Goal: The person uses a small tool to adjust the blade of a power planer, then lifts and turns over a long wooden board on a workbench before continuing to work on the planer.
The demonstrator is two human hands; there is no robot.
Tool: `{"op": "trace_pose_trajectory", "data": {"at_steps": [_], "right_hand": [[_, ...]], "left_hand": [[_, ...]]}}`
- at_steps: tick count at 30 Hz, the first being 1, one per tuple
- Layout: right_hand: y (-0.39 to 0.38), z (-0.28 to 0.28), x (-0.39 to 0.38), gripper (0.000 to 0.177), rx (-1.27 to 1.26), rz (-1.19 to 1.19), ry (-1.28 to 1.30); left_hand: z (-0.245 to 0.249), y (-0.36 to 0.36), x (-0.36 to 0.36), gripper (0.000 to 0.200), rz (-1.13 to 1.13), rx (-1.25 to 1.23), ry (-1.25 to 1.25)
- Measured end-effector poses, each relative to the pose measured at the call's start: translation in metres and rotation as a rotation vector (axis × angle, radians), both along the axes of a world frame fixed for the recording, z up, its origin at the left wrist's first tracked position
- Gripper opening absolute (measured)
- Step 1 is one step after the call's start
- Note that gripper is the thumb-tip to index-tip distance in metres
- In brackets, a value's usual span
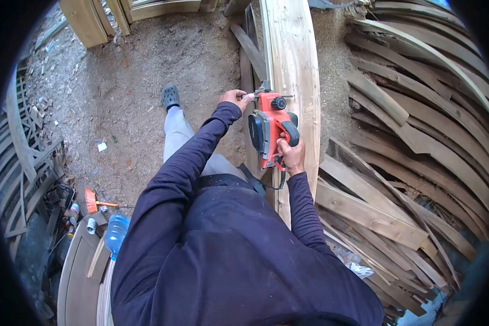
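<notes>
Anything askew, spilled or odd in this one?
Slightly out of place: an orange-bristled brush and a small white scrap lie on the brown ground at left, as if dropped. The red-and-black power planer, over the pale wooden beam, shows no obvious damage.

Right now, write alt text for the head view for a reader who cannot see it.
The right hand grips a red power planer at the edge of a long pale board, the left hand at the tool's far end. Curved boards lie piled to the right; a blue bottle and orange brush sit at lower left.
</notes>
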State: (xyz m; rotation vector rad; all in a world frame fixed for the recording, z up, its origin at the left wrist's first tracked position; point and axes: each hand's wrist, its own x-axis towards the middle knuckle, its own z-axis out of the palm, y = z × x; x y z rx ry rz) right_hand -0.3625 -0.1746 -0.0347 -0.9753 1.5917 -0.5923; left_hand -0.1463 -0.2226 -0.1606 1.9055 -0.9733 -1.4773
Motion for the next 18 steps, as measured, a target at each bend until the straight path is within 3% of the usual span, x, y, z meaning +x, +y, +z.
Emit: {"op": "trace_pose_trajectory", "data": {"at_steps": [6,13,18], "right_hand": [[-0.063,-0.003,0.029,0.016,0.026,-0.027,-0.033],[-0.133,-0.03,0.052,0.016,0.022,-0.007,0.014],[-0.185,-0.04,0.082,0.019,-0.081,0.075,0.153]], "left_hand": [[-0.014,-0.061,0.025,0.052,-0.02,0.04,0.058],[-0.024,-0.139,0.062,0.048,-0.019,-0.001,-0.056],[-0.047,-0.178,0.082,0.045,0.007,-0.003,-0.033]]}}
